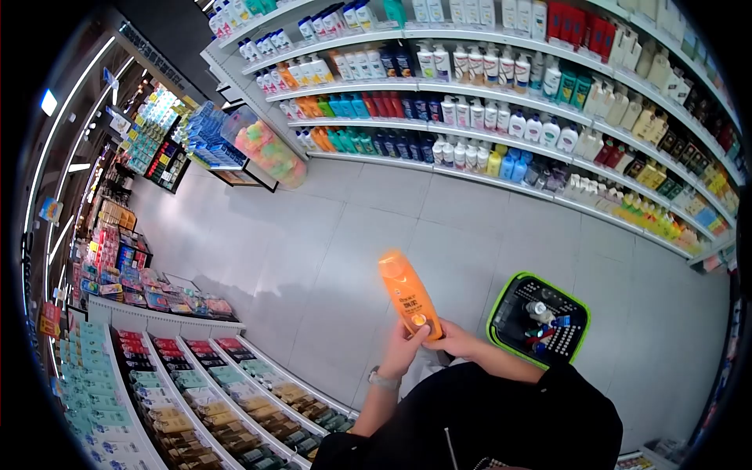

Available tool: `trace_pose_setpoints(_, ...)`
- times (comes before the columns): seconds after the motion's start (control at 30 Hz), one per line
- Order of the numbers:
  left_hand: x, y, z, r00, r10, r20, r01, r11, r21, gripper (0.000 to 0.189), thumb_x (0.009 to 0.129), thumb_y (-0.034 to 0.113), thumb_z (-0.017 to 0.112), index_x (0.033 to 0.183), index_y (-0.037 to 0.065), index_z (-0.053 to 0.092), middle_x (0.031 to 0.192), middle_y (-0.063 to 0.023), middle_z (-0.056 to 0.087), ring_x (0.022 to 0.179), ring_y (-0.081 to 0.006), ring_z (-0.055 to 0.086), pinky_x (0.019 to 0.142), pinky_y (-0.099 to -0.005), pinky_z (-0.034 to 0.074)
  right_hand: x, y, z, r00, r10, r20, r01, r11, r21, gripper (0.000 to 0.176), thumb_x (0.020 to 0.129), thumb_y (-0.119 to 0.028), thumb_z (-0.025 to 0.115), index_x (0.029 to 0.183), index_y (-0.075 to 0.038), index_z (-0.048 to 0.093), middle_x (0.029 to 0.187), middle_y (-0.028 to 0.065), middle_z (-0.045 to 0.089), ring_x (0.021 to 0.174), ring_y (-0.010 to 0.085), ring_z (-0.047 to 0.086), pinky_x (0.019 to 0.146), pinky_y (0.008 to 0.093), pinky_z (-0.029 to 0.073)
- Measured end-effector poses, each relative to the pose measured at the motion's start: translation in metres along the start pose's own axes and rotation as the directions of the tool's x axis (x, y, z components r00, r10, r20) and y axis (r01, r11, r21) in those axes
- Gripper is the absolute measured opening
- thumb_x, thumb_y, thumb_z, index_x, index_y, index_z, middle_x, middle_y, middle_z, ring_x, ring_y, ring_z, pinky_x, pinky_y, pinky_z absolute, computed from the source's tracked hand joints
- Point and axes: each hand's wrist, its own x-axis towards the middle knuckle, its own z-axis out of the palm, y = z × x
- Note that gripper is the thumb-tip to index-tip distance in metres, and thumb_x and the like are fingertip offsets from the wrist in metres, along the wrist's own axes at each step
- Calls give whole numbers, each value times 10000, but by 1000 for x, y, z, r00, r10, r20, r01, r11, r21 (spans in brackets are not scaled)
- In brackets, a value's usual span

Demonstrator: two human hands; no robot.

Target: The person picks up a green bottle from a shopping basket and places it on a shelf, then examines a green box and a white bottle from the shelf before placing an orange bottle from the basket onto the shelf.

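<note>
An orange bottle point(410, 294) with a lighter orange cap and dark lettering is held up in front of my body, tilted with its cap away from me. My left hand point(404, 349), with a watch point(384, 379) on the wrist, grips its lower left side. My right hand point(449, 337) is closed around the lower right side of the same bottle. The fingers behind the bottle are hidden. To the right of my right arm, a black shopping basket point(504, 295) with a bright green rim stands on the floor, with several small items inside.
Curved white shelves point(501, 102) packed with bottles run along the far side. Slanted shelves point(188, 376) of tubes and packs stand close on my left. A clear bin of colourful puffs point(266, 145) stands at the far shelf's left end. Grey tiled floor point(345, 227) lies between.
</note>
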Motion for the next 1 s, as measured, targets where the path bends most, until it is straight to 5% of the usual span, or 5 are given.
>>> trace_pose_setpoints(0.17,45,10,-29,996,-8,92,16,996,-83,340,953,131,659,1250,45,517,1161,-47,623,1065,-132,596,922,-302,491,42,-10,-2,998,48,-46,-47,999,23,517,901,-25,675,1378,-46,477,1273,36,570,1183,135,528,1021,295,424)
trace_pose_setpoints(0.43,149,84,-90,977,-20,212,27,999,-31,378,962,165,653,1289,47,504,1180,-46,610,1063,-125,589,917,-301,492,159,-69,7,989,-20,-146,14,999,-39,431,906,-62,682,1304,-65,516,1071,-3,604,933,93,563,785,263,474)
trace_pose_setpoints(0.53,185,114,-115,967,109,232,-110,994,-9,392,962,176,653,1298,45,500,1169,-46,612,1044,-119,588,892,-291,499,204,-87,9,987,5,-162,-14,998,-60,381,902,-60,681,1252,-90,532,1028,-10,602,884,91,558,718,262,464)
trace_pose_setpoints(1.0,243,153,-231,967,251,-28,-253,956,-152,355,945,187,673,1171,9,466,1024,-67,617,863,-112,610,701,-273,535,361,-113,71,995,89,-41,-96,966,-239,385,875,-15,650,1237,-86,541,968,-20,581,787,86,539,665,241,449)
